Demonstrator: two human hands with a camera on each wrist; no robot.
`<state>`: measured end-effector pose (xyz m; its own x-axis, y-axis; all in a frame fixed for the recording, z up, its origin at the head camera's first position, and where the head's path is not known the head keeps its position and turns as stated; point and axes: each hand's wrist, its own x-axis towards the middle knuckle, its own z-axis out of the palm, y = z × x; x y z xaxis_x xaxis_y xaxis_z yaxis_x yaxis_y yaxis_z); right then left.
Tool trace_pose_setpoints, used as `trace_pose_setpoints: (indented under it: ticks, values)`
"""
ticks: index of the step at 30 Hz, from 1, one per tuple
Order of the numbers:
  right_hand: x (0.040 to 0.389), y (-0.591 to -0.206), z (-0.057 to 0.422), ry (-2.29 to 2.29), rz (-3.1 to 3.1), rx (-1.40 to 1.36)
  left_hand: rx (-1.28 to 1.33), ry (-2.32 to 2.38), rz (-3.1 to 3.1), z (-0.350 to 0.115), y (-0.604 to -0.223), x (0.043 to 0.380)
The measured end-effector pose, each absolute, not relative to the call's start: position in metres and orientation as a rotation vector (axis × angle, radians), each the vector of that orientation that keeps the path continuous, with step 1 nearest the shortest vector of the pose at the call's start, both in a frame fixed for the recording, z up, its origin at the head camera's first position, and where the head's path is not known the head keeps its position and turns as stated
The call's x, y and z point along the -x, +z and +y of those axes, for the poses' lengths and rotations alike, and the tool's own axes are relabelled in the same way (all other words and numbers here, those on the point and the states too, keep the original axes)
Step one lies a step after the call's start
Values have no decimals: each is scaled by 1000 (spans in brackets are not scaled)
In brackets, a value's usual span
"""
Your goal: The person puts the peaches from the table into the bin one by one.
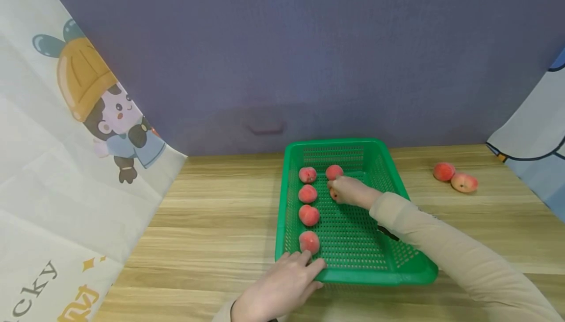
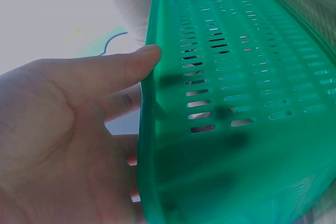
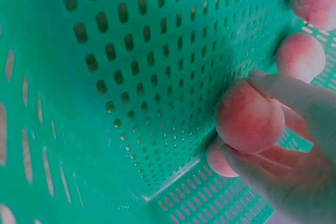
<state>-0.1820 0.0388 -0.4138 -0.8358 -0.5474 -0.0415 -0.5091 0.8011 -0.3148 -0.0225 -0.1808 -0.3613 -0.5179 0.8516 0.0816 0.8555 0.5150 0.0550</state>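
A green plastic basket point(image 1: 359, 277) with perforated walls stands on the wooden table. My right hand point(image 1: 350, 192) reaches inside and grips a peach point(image 3: 249, 116) between thumb and fingers, low over the basket floor. Just beyond it lies another peach point(image 1: 334, 172). Along the basket's left side several peaches point(image 1: 308, 194) form a row. At the near left corner my left hand point(image 1: 282, 282) holds the rim. The left wrist view shows its thumb point(image 2: 123, 72) on the outer side of the rim, with the other fingers reaching over to the inner side, partly hidden.
Two peaches, a redder one point(image 1: 443, 171) and a paler one point(image 1: 464, 183), lie on the table point(image 1: 212, 224) to the right of the basket. A dark blue-grey panel point(image 1: 309, 57) rises behind the table. White printed sheets point(image 1: 53, 174) hang at both sides.
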Motion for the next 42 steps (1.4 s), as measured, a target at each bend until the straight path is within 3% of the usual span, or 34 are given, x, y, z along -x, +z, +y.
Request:
trace_pose_setpoints:
  ticks: [42]
  values:
    - [181, -409, 37, -378, 2815, 806, 1523, -129, -2680, -182, -360, 21]
